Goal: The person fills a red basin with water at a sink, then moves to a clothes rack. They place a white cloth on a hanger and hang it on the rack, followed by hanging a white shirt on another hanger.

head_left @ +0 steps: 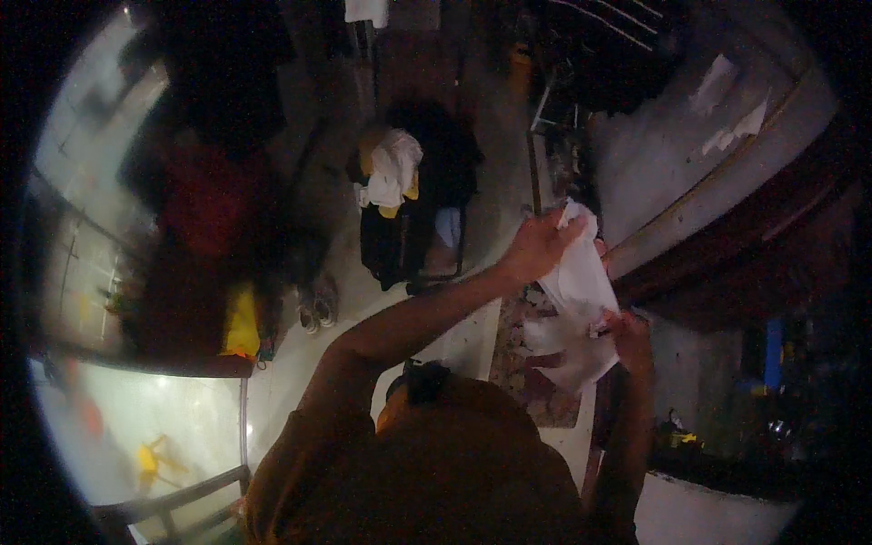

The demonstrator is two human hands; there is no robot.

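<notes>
A white cloth [581,272], thin and crumpled, hangs between my hands to the right of my body. My left hand [543,243] reaches across and pinches its upper end. Lower down, my right hand [629,334] grips the cloth's right edge, its fingers partly in shadow. The lower part of the cloth droops in loose folds and is blurred. In the dim light I cannot tell what kind of cloth piece it is.
Ahead, a pile of white, yellow and dark clothes [395,168] lies on a dark seat. Shoes [318,309] stand on the floor near a yellow cloth [241,322]. A patterned mat [549,409] lies below my hands. A railing [195,495] runs at lower left.
</notes>
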